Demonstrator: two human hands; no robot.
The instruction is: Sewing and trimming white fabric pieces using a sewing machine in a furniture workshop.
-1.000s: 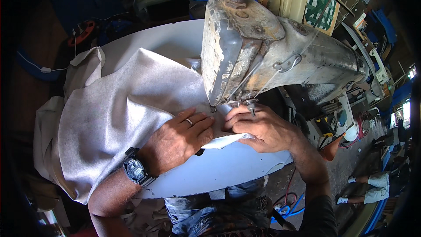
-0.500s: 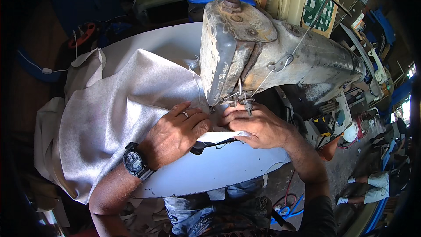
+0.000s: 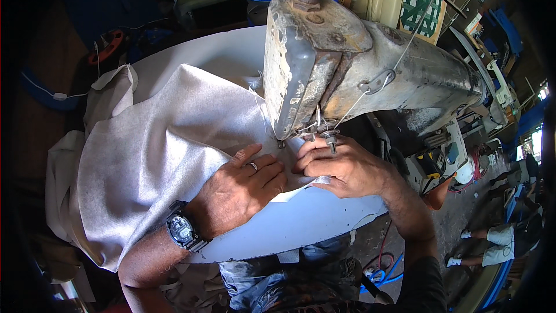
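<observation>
— From where I stand, the big sheet of pale grey woven cloth point(image 3: 156, 168) lies over the white oval table top point(image 3: 301, 226) and spills off its left edge. His left hand point(image 3: 240, 188), with a ring and a dark wristwatch point(image 3: 182, 232), lies flat and open on the cloth, pressing it down.

— And the other one?

— The right hand point(image 3: 341, 168) sits just beside it, fingertips pinched on the cloth edge right under the worn grey metal sewing machine head point(image 3: 347, 64). That worries me: the fingers are very near the needle area, so a slip could catch one. And the hanging weight of cloth might drag the seam crooked.

— Can you see the needle?

— No. The machine head and his knuckles hide it, so I cannot tell whether it is down in the cloth. The thin thread point(image 3: 399, 58) is barely visible.
</observation>
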